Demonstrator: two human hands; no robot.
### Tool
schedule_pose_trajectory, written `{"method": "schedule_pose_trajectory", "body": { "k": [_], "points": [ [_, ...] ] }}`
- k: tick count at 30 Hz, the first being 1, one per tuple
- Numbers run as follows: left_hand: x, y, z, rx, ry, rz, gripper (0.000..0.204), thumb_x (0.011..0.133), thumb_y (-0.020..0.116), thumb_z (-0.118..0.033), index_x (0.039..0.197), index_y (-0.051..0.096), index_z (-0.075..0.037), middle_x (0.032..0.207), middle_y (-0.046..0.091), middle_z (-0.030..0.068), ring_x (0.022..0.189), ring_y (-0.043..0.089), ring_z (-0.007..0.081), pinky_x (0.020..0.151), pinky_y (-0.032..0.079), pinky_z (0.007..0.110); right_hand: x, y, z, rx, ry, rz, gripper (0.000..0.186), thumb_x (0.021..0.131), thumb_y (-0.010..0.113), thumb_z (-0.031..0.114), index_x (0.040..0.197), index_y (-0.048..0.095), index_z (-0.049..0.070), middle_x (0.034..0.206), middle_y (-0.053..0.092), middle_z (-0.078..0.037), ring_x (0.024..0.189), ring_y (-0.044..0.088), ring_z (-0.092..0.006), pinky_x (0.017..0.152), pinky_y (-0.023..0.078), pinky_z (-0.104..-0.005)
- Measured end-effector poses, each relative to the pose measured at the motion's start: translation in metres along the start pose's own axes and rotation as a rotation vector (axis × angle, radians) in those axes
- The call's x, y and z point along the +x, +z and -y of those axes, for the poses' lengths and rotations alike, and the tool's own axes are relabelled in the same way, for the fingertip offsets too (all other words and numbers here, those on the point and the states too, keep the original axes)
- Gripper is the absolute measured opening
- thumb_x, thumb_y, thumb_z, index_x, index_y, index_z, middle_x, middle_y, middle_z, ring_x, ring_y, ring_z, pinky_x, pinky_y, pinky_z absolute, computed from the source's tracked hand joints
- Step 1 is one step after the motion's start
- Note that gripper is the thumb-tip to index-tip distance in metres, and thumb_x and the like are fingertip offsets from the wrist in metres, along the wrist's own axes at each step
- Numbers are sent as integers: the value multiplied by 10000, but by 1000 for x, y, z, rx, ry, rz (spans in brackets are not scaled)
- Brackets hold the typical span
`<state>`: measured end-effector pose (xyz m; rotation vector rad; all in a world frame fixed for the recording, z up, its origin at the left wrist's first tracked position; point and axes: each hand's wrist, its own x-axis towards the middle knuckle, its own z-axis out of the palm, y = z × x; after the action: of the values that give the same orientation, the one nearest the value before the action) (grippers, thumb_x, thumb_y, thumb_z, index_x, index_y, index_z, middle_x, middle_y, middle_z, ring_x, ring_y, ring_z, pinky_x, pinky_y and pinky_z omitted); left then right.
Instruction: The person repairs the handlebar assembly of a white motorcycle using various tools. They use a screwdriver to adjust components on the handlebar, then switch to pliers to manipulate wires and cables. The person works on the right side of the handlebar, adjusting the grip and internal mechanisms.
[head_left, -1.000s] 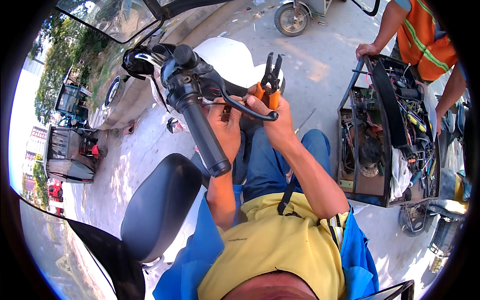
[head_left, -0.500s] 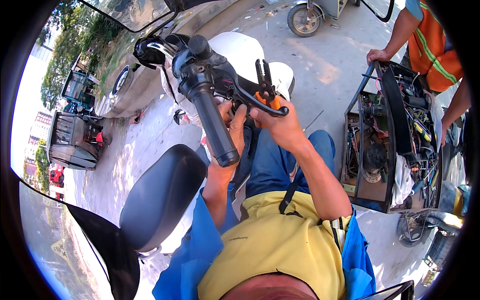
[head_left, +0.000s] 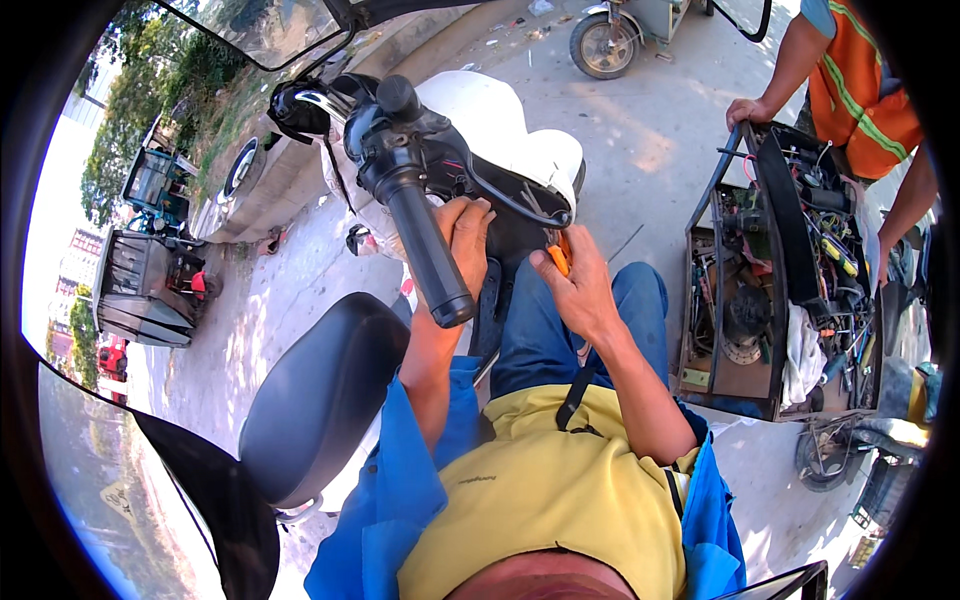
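Note:
Just right of the scooter's black handlebar grip (head_left: 428,245), my left hand (head_left: 468,240) is closed with its fingers bent together. Whatever may be in them is hidden. My right hand (head_left: 588,290) is wrapped around orange-handled pliers (head_left: 557,260), below the tip of the black brake lever (head_left: 500,196). The pliers' jaws can hardly be made out against the dark scooter body. Thin wires show under the lever, close to the handlebar's switch housing (head_left: 385,145).
At the right stands an open metal toolbox (head_left: 735,352) crammed with tools. A person in an orange vest (head_left: 860,90) rests a hand (head_left: 750,112) on its frame. The scooter's black seat (head_left: 325,395) lies left of my arms. Parked three-wheelers (head_left: 145,285) stand far left.
My right hand has come down slightly with the pliers, whose black jaws stood upright above the lever before. The fingers of my left hand have shifted and folded over.

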<state>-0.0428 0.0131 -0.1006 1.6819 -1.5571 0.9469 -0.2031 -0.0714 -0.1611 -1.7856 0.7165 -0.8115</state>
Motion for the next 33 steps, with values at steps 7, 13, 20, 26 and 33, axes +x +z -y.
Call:
{"method": "schedule_pose_trajectory", "body": {
  "k": [7, 13, 20, 26, 33],
  "points": [
    [1, -1, 0, 9, 7, 29, 173, 841, 779, 71, 1001, 739, 20, 1045, 704, 157, 951, 730, 332, 808, 613, 397, -3, 15, 3, -160, -122, -47, 529, 902, 743, 235, 1329, 560, -18, 1091, 572, -181, 1021, 579, -385, 857, 472, -479],
    [-6, 2, 8, -11, -35, 55, 163, 836, 761, 100, 982, 731, 35, 1092, 714, 171, 973, 730, 327, 822, 612, 394, 1, 28, 8, -120, -182, -48, 450, 890, 747, 227, 1229, 578, -15, 1046, 570, -180, 982, 580, -390, 820, 465, -480],
    [-5, 0, 9, -48, -18, 43, 162, 823, 767, 89, 967, 729, 25, 1081, 719, 155, 949, 719, 321, 813, 575, 409, -1, 31, 20, -81, -142, -13, 482, 927, 717, 178, 1345, 553, 0, 1208, 618, -223, 1099, 622, -437, 940, 512, -475],
    [-7, 1, 9, -48, -37, 55, 175, 818, 769, 85, 975, 738, 12, 1083, 717, 141, 950, 705, 325, 822, 561, 415, -2, 33, 22, -33, -185, -70, 418, 913, 725, 190, 1242, 577, -21, 1048, 592, -208, 971, 607, -423, 814, 499, -494],
    [0, 0, 2, -44, -30, 30, 170, 821, 767, 82, 975, 745, 16, 1082, 717, 144, 954, 705, 324, 827, 561, 416, -2, 33, 24, -2, -173, -73, 393, 913, 712, 134, 1241, 555, -14, 1049, 601, -220, 976, 621, -438, 827, 509, -492]
  ]
}}
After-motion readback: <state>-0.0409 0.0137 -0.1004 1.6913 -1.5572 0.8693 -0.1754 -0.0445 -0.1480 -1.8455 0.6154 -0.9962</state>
